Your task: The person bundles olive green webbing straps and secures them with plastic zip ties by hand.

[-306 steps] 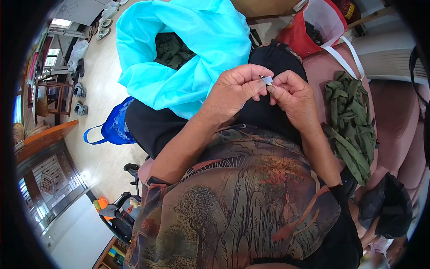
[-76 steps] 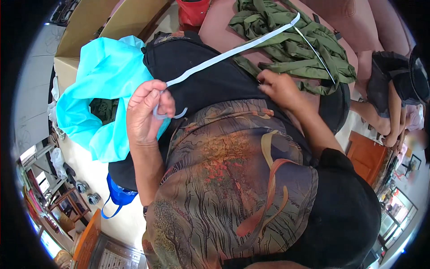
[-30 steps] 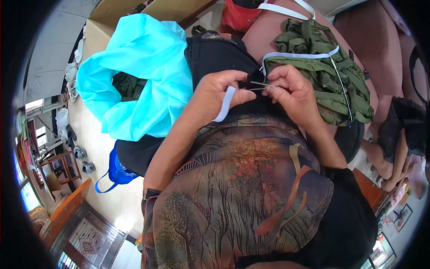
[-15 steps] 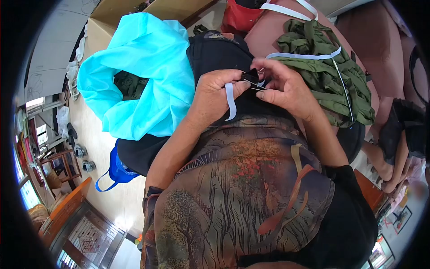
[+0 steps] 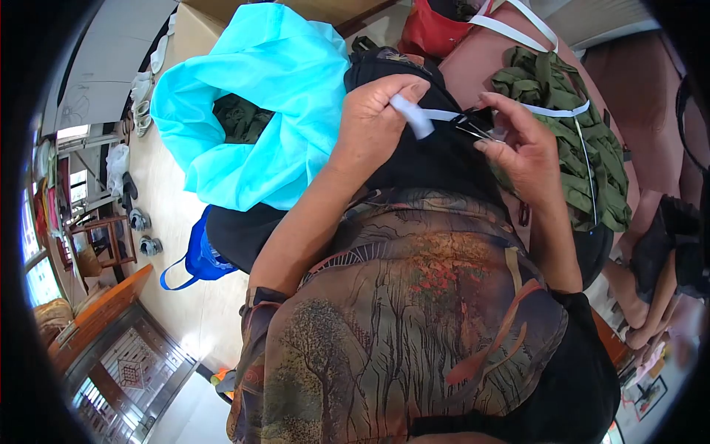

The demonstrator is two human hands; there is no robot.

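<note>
My left hand [image 5: 373,118] is closed on a white strap [image 5: 414,117], whose short end hangs below the thumb. The strap runs taut to a black binder clip [image 5: 472,122] with silver wire handles. My right hand [image 5: 525,148] pinches this clip between thumb and fingers. Both hands are above the black cloth on my lap. Just beyond my right hand lies a heap of olive-green fabric strips [image 5: 606,177], with a white band [image 5: 566,113] across it. Left of my left hand sits a bright cyan fabric bag [image 5: 296,70], more green fabric [image 5: 240,122] showing in its opening.
A red bag [image 5: 436,29] with white handles is at the top, beside a pink seat [image 5: 481,66]. A blue bag [image 5: 203,255] stands on the floor at the left, with shoes [image 5: 140,220] farther off. Another person's legs [image 5: 629,288] are at the right.
My hands have drawn apart, stretching the white strap between them. The clip has gone right with my right hand. The whole view has also shifted slightly.
</note>
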